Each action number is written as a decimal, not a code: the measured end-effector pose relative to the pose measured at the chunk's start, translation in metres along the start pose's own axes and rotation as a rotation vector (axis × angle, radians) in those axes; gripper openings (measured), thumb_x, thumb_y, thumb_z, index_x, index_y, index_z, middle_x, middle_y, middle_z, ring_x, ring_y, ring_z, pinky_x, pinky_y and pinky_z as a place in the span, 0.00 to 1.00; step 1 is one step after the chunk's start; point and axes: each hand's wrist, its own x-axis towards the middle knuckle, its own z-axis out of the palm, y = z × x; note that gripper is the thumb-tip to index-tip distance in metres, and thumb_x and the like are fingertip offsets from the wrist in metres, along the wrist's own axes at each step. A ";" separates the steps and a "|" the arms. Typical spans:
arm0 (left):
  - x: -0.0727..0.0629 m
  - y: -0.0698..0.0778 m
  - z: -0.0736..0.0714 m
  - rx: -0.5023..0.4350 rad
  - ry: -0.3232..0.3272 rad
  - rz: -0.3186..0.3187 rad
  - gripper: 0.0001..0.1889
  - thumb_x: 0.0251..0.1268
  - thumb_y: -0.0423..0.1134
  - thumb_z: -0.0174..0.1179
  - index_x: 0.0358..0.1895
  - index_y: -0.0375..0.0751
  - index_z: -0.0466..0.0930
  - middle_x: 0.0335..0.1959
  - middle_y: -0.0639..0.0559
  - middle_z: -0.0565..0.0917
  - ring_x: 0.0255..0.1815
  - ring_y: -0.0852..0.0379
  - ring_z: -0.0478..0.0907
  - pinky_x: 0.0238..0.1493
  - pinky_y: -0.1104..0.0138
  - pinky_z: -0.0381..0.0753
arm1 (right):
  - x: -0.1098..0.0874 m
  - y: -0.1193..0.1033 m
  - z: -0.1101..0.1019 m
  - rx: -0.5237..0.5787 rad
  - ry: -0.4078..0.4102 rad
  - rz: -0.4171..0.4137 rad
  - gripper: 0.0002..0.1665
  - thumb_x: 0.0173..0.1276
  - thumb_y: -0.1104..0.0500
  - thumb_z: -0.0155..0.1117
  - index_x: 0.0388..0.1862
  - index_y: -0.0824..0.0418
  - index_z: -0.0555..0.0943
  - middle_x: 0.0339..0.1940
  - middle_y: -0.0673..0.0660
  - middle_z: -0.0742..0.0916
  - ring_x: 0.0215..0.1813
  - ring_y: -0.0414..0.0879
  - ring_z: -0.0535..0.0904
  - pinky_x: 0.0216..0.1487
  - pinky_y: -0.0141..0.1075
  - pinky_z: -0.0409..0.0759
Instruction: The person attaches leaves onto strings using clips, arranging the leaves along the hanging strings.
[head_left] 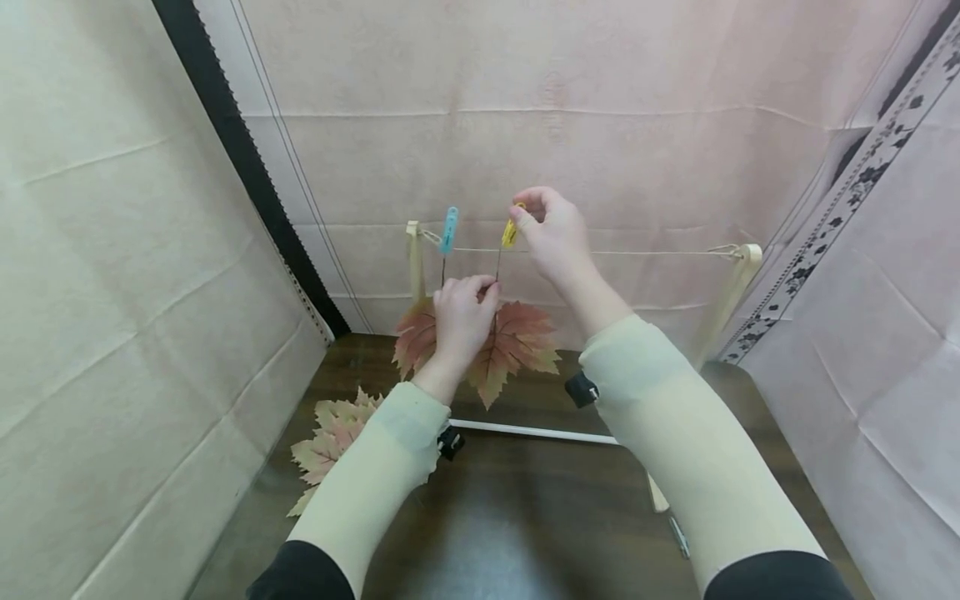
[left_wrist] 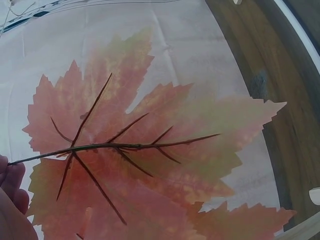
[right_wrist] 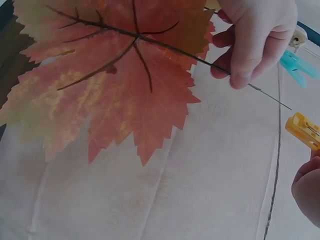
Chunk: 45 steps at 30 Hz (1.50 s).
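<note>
A reddish artificial maple leaf (head_left: 519,337) with a dark stem is held up by my left hand (head_left: 461,321), whose thumb and fingers pinch the stem. My right hand (head_left: 555,237) grips a yellow clothespin (head_left: 509,234) just above the string (head_left: 637,252). In the right wrist view the bare stem tip reaches close to the nose of the yellow clothespin (right_wrist: 302,129), with a small gap showing. To the left, a blue clothespin (head_left: 449,231) sits on the string, and the stem of a second leaf (head_left: 415,337) hangs below it, partly behind my left hand.
Wooden posts (head_left: 416,260) at left and right (head_left: 726,304) carry the string. More leaves (head_left: 333,446) lie on the dark table at left, partly under my left sleeve. A white bar (head_left: 532,430) crosses the table. A small silvery object (head_left: 678,536) lies beside my right forearm.
</note>
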 end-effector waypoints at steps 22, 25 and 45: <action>0.005 0.005 0.000 -0.034 -0.052 -0.052 0.09 0.65 0.40 0.58 0.40 0.42 0.86 0.35 0.52 0.86 0.36 0.52 0.74 0.41 0.57 0.65 | 0.005 -0.001 0.016 -0.213 -0.075 -0.047 0.16 0.71 0.55 0.55 0.52 0.63 0.75 0.46 0.57 0.81 0.47 0.48 0.76 0.48 0.40 0.73; 0.004 0.003 0.001 -0.037 -0.052 -0.053 0.09 0.65 0.40 0.59 0.40 0.42 0.86 0.35 0.51 0.86 0.36 0.52 0.74 0.42 0.57 0.66 | 0.005 0.000 0.016 -0.220 -0.088 -0.046 0.16 0.71 0.55 0.56 0.52 0.63 0.76 0.47 0.57 0.81 0.47 0.48 0.76 0.49 0.41 0.73; 0.006 -0.001 0.002 -0.054 -0.021 -0.035 0.09 0.65 0.40 0.58 0.40 0.41 0.86 0.32 0.51 0.86 0.34 0.52 0.74 0.41 0.57 0.67 | 0.004 0.008 0.016 -0.200 -0.178 0.019 0.24 0.71 0.50 0.55 0.62 0.60 0.73 0.53 0.56 0.79 0.53 0.47 0.76 0.52 0.42 0.73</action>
